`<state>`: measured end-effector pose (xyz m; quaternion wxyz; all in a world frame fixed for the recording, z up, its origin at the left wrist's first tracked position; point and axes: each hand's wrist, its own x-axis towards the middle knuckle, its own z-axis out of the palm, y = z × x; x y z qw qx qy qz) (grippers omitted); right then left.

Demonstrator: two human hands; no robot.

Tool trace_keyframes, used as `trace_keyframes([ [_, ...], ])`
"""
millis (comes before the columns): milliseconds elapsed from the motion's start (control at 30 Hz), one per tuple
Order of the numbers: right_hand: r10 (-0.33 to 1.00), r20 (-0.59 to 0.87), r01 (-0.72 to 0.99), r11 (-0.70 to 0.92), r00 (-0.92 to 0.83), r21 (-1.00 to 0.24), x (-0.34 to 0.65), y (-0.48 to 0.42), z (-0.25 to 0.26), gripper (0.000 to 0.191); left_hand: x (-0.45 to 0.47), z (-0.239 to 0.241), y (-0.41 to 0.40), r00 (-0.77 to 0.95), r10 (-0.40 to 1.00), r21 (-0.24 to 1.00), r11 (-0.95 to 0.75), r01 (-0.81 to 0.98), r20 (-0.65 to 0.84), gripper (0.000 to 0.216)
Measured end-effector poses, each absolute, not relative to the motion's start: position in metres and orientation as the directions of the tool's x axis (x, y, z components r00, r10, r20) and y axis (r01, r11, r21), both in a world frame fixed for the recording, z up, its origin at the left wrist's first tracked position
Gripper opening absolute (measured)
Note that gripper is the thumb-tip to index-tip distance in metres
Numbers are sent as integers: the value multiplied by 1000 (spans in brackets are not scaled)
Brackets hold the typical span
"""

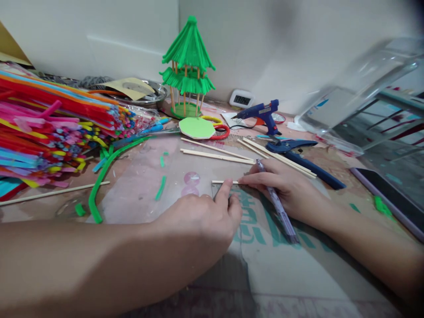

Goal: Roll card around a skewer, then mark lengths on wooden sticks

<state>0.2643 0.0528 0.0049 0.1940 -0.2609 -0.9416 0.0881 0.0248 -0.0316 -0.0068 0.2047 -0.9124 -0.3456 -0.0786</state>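
A short stretch of a thin wooden stick lies level on the plastic-covered table. My left hand presses it down with the index finger, the other fingers curled in; what lies under the palm is hidden, though a clear straight edge shows beside the fingertip. My right hand is closed around a purple pen whose tip points up and away. Its thumb and forefinger also pinch the stick's right end. Behind the hands lie several loose wooden sticks.
A green pagoda model stands at the back, near a green octagonal piece on scissors. Blue glue gun, blue cutter and phone lie right. Bundled pipe cleaners fill the left; a clear container rises right.
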Motion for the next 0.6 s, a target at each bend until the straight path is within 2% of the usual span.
trace_keyframes([
  [167,526,312,458,847,-791,-268,265,53,5,20,26,-3,-32,754,622,-303,-691,656,213,59],
  [467,537,321,462,840,-780,-283,264,54,4,20,31,10,-29,741,671,-290,-713,639,-19,60],
  [600,532,316,459,843,-786,-280,265,54,4,21,31,10,-30,740,673,-289,-708,644,0,58],
])
